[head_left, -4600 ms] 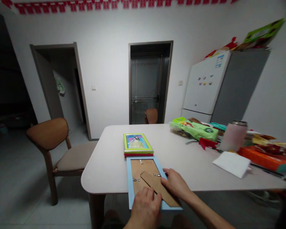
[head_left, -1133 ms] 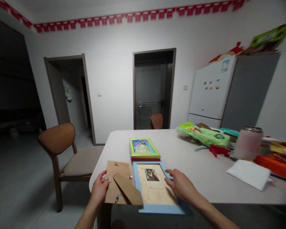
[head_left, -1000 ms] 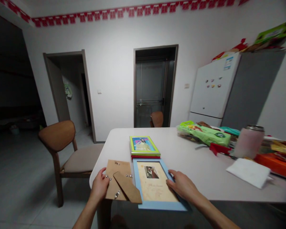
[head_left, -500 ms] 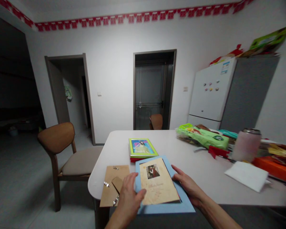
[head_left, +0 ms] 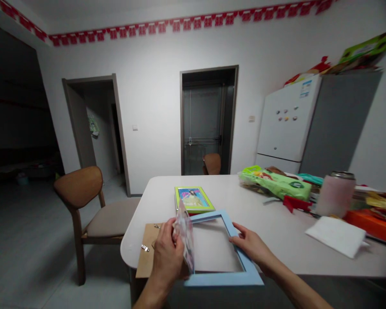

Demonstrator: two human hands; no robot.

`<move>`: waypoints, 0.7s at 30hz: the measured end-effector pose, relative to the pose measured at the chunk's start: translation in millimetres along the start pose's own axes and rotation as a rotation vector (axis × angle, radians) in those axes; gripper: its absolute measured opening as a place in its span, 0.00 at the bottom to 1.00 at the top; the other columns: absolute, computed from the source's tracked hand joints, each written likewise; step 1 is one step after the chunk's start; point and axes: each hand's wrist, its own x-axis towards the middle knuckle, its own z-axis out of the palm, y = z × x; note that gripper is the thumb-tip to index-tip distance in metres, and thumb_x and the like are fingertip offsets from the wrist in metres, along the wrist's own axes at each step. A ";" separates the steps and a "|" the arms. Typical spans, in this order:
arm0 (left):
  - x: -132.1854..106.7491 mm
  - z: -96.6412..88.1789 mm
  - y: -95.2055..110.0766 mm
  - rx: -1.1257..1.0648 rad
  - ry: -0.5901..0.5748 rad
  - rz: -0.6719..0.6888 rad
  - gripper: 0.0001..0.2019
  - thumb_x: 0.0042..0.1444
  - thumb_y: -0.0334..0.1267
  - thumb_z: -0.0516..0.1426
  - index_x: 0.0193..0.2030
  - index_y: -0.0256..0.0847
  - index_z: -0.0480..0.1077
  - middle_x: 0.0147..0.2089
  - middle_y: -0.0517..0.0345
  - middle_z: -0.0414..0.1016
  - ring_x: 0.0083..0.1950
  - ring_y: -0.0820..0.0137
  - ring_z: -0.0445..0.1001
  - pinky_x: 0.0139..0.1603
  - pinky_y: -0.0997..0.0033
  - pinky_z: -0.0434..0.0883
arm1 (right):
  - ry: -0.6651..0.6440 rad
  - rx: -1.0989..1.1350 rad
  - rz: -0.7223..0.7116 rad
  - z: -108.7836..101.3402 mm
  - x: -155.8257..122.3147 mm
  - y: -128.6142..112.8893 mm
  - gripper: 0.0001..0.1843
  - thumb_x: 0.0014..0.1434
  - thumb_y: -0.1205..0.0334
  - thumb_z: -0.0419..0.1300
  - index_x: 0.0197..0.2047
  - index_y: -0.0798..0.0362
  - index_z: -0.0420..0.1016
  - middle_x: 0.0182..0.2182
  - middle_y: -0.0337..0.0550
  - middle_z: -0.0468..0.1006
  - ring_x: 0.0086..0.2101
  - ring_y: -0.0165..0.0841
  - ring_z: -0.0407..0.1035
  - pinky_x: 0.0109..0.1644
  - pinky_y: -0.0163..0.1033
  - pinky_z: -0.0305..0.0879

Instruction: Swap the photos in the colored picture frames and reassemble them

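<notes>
My left hand (head_left: 167, 249) grips a photo insert (head_left: 184, 234), tilted steeply on edge at the left side of the light blue picture frame (head_left: 223, 280). My right hand (head_left: 251, 245) pinches the frame's right side, thumb on top. Through the frame's opening the white table shows. A brown backing board (head_left: 144, 262) with metal clips lies left of the frame, partly hidden behind my left hand. Just beyond the blue frame sits a green picture frame (head_left: 209, 205) with a picture of a figure in a pale dress.
The white table (head_left: 161, 189) has a green packet (head_left: 286, 186), a pink jar (head_left: 336, 195), a folded white tissue (head_left: 336, 236) and an orange box (head_left: 373, 226) on its right. A wooden chair (head_left: 80, 186) stands at the left.
My left hand has lifted the insert out of the blue frame's opening and turned it up on edge toward the left. My right hand still holds the frame's right side.
</notes>
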 end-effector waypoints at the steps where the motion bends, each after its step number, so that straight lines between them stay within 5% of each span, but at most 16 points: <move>1: -4.2 -3.7 -11.6 0.019 0.014 -0.037 0.16 0.49 0.30 0.45 0.46 0.38 0.60 0.43 0.52 0.67 0.45 0.65 0.66 0.46 0.64 0.64 | 0.024 -0.097 -0.019 1.1 2.1 6.0 0.31 0.44 0.62 0.50 0.53 0.64 0.58 0.16 0.35 0.67 0.19 0.28 0.63 0.22 0.31 0.55; 7: -41.9 -9.4 -55.4 0.164 -0.123 -0.174 0.16 0.50 0.40 0.47 0.44 0.37 0.63 0.43 0.50 0.69 0.45 0.63 0.67 0.44 0.64 0.65 | 0.097 -0.506 -0.076 8.0 3.9 25.1 0.25 0.45 0.62 0.48 0.47 0.63 0.67 0.30 0.48 0.75 0.31 0.35 0.69 0.36 0.36 0.60; 15: -48.2 -14.8 -47.4 0.424 -0.241 -0.124 0.13 0.50 0.40 0.48 0.40 0.40 0.66 0.37 0.51 0.69 0.41 0.62 0.67 0.41 0.65 0.63 | 0.046 -0.678 -0.157 10.7 4.9 34.9 0.24 0.47 0.62 0.46 0.46 0.63 0.67 0.39 0.54 0.73 0.40 0.38 0.67 0.46 0.38 0.58; 21: -48.7 -14.6 -48.9 0.474 -0.254 -0.098 0.13 0.50 0.39 0.48 0.41 0.41 0.65 0.37 0.52 0.68 0.41 0.61 0.66 0.41 0.64 0.62 | 0.148 -0.636 -0.286 20.1 -2.8 20.4 0.22 0.47 0.62 0.49 0.44 0.61 0.69 0.41 0.53 0.71 0.42 0.39 0.64 0.49 0.41 0.55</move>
